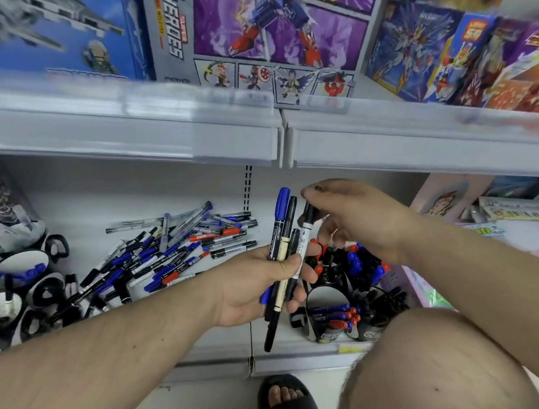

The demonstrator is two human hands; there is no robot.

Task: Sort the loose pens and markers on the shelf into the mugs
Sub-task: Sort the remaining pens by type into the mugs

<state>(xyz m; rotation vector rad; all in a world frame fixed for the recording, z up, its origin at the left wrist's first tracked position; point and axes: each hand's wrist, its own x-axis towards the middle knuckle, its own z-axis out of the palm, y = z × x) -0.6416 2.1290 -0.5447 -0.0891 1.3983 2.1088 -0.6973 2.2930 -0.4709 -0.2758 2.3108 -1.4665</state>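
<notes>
My left hand is clamped on a bundle of markers, my right hand pinching one's black cap, loose pens heaped left on the shelf, filled mugs just below.

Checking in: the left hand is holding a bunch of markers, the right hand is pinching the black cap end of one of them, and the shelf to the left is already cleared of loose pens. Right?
Not quite. The shelf is not cleared: a pile of loose blue, black and red pens lies on the white shelf, as the head view shows. The rest stands: the left hand holds the bunch of markers, and the right hand pinches one black cap end.
</notes>
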